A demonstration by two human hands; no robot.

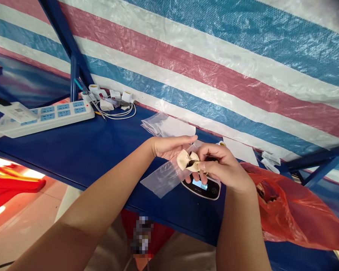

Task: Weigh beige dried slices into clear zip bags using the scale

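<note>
I see the right hand (224, 165) pinching a small beige dried piece with a dark centre (188, 160), long axis roughly level, over the black digital scale (207, 190) at the blue table's (87, 150) near edge. Left hand (171, 146) grips a clear plastic bag (164, 177). Scale digits unreadable. Red plastic bag (293, 210) at the right edge.

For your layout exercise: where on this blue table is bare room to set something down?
Bare blue table lies between the power strip and the clear bags. It is crowded around both hands, the scale and the red bag.
</note>
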